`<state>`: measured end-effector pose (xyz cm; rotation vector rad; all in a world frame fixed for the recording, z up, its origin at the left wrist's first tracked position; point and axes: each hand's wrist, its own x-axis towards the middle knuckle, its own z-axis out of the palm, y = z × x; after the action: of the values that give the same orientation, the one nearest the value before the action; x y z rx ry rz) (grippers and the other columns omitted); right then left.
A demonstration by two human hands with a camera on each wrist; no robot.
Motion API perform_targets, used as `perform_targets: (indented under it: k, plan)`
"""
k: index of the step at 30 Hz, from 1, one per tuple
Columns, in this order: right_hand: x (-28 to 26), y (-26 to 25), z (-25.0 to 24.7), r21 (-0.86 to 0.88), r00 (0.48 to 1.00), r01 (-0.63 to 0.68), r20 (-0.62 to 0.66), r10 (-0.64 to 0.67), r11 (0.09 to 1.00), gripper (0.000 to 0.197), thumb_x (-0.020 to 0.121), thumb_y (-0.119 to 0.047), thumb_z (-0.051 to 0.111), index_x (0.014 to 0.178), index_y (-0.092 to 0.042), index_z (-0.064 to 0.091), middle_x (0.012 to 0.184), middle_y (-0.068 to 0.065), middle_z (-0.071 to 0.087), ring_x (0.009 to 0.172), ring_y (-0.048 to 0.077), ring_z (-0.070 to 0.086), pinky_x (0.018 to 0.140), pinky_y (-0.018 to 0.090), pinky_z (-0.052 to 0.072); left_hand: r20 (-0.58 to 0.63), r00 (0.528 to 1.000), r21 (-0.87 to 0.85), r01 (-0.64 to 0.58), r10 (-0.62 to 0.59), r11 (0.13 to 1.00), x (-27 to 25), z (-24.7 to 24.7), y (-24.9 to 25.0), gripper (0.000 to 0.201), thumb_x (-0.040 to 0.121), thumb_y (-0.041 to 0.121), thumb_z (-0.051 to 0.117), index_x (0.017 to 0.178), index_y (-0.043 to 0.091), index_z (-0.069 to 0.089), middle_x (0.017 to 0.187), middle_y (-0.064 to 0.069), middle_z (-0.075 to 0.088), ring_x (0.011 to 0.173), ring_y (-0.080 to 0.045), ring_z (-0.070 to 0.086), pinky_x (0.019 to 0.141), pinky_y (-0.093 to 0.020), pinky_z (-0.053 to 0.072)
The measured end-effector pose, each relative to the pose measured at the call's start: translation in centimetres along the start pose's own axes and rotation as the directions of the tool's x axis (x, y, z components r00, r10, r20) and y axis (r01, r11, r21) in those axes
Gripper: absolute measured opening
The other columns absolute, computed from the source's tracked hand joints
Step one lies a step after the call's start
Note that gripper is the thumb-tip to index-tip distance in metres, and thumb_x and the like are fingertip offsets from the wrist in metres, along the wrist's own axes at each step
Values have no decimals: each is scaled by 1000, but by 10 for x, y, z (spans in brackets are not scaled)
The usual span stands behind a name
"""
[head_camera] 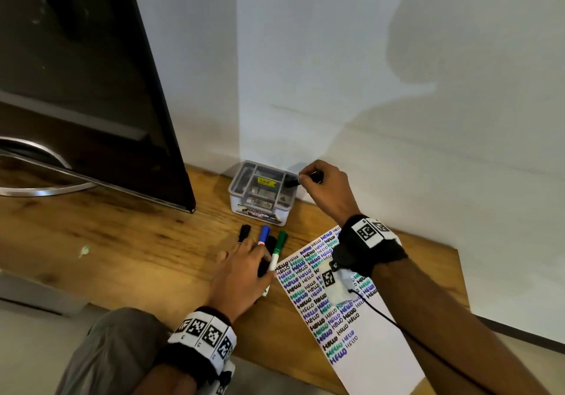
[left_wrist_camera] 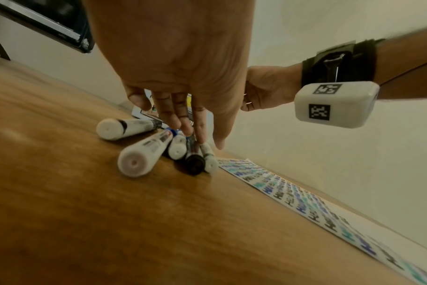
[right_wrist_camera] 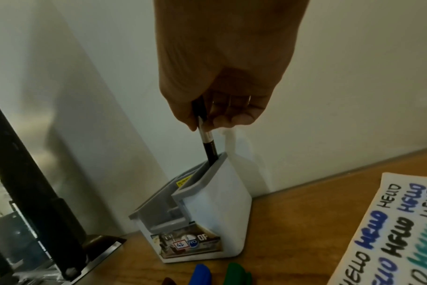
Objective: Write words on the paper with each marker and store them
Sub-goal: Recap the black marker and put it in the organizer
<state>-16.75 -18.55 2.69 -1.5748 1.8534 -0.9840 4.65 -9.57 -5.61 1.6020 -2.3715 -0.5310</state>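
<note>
My right hand (head_camera: 307, 178) grips a black marker (head_camera: 292, 183) and holds it tip-down in the right rear compartment of the grey-and-white organizer box (head_camera: 260, 211) by the wall. The right wrist view shows the marker (right_wrist_camera: 208, 143) entering the box (right_wrist_camera: 217, 202) below the right hand (right_wrist_camera: 207, 119). My left hand (head_camera: 244, 251) lies with straight fingers on several markers in front of the box: a blue-capped one (head_camera: 264, 232), a green-capped one (head_camera: 281, 240) and a black-capped one (head_camera: 244, 231). In the left wrist view the left hand's fingertips (left_wrist_camera: 185, 131) touch the marker cluster (left_wrist_camera: 144, 154). The paper (head_camera: 376, 355), filled with "HELLO", lies to the right.
A large dark monitor (head_camera: 91, 89) on a curved metal stand (head_camera: 39, 191) occupies the table's left side. The white wall (head_camera: 367, 89) runs right behind the box. The wooden table (head_camera: 122, 242) ends at its front edge near my knee; the paper overhangs that edge.
</note>
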Motion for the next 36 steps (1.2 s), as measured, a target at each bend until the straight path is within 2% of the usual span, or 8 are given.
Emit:
perform_targets:
  k: [6, 10, 16, 20, 23, 28, 33, 36]
  plan:
    - [8, 3, 5, 30, 999, -42, 29, 41, 999, 11, 80, -30, 74, 88, -26, 68, 86, -1, 75, 83, 22, 72, 77, 49, 61, -17, 1000, -18, -4, 4, 1000, 0, 2, 2, 27, 90, 52, 60, 112, 36, 58, 119, 11, 53, 113, -11, 53, 95, -38, 35]
    - [10, 6, 6, 28, 999, -55, -2, 55, 998, 22, 79, -37, 77, 94, -24, 68, 89, -2, 74, 83, 20, 72, 71, 48, 63, -14, 1000, -24, 8, -9, 1000, 0, 2, 1, 29, 89, 53, 61, 112, 37, 57, 118, 13, 52, 112, -9, 53, 96, -38, 35]
    - [-20, 13, -4, -24, 985, -124, -126, 120, 992, 22, 88, -38, 67, 107, -27, 64, 93, -2, 73, 87, 18, 70, 80, 42, 59, -11, 1000, -1, 17, -17, 1000, 0, 1, 3, 30, 89, 54, 60, 114, 38, 55, 121, 14, 51, 114, -8, 52, 95, -37, 33]
    - [-59, 26, 10, -86, 984, -171, 27, 174, 981, 9, 93, -30, 65, 96, -22, 66, 88, -1, 72, 80, 17, 70, 81, 45, 61, -5, 1000, 10, 26, -26, 1000, 0, 0, 5, 33, 88, 55, 62, 114, 36, 56, 121, 12, 52, 114, -10, 53, 95, -37, 33]
    - [-89, 32, 35, -186, 946, -208, 210, 246, 960, 16, 91, -45, 67, 85, -31, 62, 86, -6, 71, 79, 14, 69, 79, 41, 60, -2, 1000, 8, 25, -25, 1000, -1, 1, 6, 30, 89, 53, 61, 113, 35, 58, 121, 11, 52, 114, -11, 53, 93, -37, 33]
    - [-92, 29, 63, -357, 915, -261, 205, 348, 897, 33, 86, -58, 65, 79, -26, 62, 83, -1, 70, 79, 19, 69, 70, 34, 53, 14, 1000, -5, 20, -20, 1000, -2, 0, 5, 27, 92, 48, 59, 116, 35, 62, 126, 8, 52, 118, -13, 52, 92, -39, 33]
    - [-85, 28, 61, -271, 872, -356, 248, 422, 894, 33, 84, -43, 65, 63, -19, 60, 67, 2, 63, 70, 23, 68, 66, 36, 51, 12, 1000, -31, -7, 7, 1000, -3, -1, 4, 24, 94, 45, 56, 115, 36, 63, 127, 6, 52, 115, -14, 53, 91, -39, 33]
    - [-86, 31, 50, -101, 868, -424, 239, 436, 900, 29, 85, -39, 68, 74, -13, 69, 70, 1, 64, 69, 17, 62, 67, 32, 46, -36, 999, -54, -25, 23, 998, -2, -5, 5, 22, 96, 41, 55, 115, 34, 62, 120, 7, 53, 110, -13, 54, 85, -37, 30]
